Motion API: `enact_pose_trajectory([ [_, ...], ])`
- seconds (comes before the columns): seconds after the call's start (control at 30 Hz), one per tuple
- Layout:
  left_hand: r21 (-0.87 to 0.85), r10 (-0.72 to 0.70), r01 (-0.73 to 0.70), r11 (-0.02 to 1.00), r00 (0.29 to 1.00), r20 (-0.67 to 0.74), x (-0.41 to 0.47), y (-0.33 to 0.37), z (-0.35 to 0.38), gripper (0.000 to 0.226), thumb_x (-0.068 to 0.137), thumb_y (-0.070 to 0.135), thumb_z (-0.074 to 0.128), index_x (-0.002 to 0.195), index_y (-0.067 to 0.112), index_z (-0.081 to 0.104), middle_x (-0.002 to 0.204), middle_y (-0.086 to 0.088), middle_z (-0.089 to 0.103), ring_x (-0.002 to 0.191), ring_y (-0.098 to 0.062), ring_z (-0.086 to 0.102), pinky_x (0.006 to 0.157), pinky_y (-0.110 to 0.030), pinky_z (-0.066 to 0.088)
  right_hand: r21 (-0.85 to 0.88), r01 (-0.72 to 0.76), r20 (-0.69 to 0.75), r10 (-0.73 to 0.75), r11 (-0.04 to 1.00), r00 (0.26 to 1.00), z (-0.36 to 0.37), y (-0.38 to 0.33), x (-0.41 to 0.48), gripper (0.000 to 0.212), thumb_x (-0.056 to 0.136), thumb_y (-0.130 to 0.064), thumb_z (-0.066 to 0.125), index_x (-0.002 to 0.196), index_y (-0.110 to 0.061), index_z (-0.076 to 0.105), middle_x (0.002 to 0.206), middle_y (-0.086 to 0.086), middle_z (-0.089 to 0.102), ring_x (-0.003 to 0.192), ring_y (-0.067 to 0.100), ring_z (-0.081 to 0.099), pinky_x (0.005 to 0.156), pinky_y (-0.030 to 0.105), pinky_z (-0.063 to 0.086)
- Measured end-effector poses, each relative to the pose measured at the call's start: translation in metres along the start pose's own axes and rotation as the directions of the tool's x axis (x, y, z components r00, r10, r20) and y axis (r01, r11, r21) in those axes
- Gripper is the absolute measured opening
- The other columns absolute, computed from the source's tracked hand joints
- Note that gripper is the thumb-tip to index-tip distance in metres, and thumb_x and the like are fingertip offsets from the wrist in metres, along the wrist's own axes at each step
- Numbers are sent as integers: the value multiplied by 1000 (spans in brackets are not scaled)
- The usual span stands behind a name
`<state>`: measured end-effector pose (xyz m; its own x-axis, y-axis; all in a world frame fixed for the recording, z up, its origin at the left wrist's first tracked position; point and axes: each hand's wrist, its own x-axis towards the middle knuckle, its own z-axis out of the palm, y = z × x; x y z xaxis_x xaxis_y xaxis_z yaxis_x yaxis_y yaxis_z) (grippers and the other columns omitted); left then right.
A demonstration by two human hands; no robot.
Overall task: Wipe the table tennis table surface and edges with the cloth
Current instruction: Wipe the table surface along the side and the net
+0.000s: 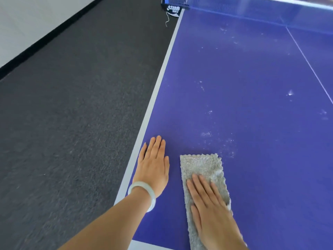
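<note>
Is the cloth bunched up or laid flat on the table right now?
Flat: the cloth lies as a long strip on the table, right hand pressing it with straight fingers. Folded layers: cannot tell.

One marking is showing: a white logo (173, 9) on the dark net clamp (184, 7), sitting far ahead of the left hand (153, 166), well past its fingertips along the grey table edge (155, 91). It is appearing upside down, reading "DHS". A row of white characters is sitting next to the letters, too blurred to read.
</note>
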<state>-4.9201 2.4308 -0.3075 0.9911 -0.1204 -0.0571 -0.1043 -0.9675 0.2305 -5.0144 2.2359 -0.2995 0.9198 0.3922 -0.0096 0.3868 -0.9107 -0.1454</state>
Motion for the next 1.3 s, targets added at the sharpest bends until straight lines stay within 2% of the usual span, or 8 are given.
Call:
enact_pose_trajectory([
  [0.23,43,-2,1,999,1000,9,1,2,1,69,92,35,-15,157,14,-5,165,0,-9,151,-15,-13,122,-36,-11,-56,-106,90,111,993,990,-4,20,116,60,105,-35,11,159,-21,-13,165,1,-23,151,16,-25,125,39,-9],
  [0.3,46,-5,5,999,1000,8,1,3,0,65,95,32,-8,157,14,-3,165,0,-8,151,-15,-12,123,-36,-10,2,-144,79,143,990,987,2,-2,120,61,104,-33,13,160,-18,-8,167,2,-17,152,19,-22,126,42,-5],
  [0.43,-17,-9,8,1000,1000,-3,-1,2,-1,66,94,27,-6,157,11,4,165,0,-1,152,-14,-8,123,-34,-8,12,122,66,-123,992,990,10,-13,68,58,107,-36,23,160,-14,17,168,1,10,155,18,3,124,39,5],
  [0.5,-16,-3,3,1000,1000,-15,-1,1,0,63,97,27,2,158,12,5,165,0,0,152,-14,-5,123,-34,-7,-29,139,84,-136,990,987,1,25,76,58,107,-40,22,161,-22,8,167,-4,3,155,14,0,124,35,-2],
  [0.67,13,-15,15,1000,1000,-19,1,2,3,60,101,28,12,158,14,0,165,1,-5,152,-14,-9,122,-34,-11,-13,-268,85,268,963,960,-11,53,130,64,105,-38,14,159,-17,-14,167,-1,-17,152,14,-19,126,37,-8],
  [0.9,23,-10,10,1000,1000,-1,0,2,1,73,89,34,-13,158,14,-1,165,1,-5,152,-14,-9,123,-35,-9,-5,195,132,-193,981,972,-2,40,39,63,106,-44,24,161,-17,10,169,-1,6,155,17,8,122,39,8],
  [1.13,63,-18,17,998,1000,5,1,5,-1,72,91,33,-7,158,11,8,165,-2,4,153,-16,-1,124,-37,-2,-22,-297,59,298,955,953,-4,51,130,67,105,-41,11,157,-10,-17,166,4,-20,152,15,-21,125,36,-11],
  [1.3,83,-17,17,996,1000,5,1,5,-1,72,91,33,-5,158,12,11,165,-2,6,153,-16,1,124,-36,-4,-49,24,64,-21,999,998,-1,63,68,62,107,-42,14,160,-10,8,169,5,3,155,17,0,124,40,8],
])
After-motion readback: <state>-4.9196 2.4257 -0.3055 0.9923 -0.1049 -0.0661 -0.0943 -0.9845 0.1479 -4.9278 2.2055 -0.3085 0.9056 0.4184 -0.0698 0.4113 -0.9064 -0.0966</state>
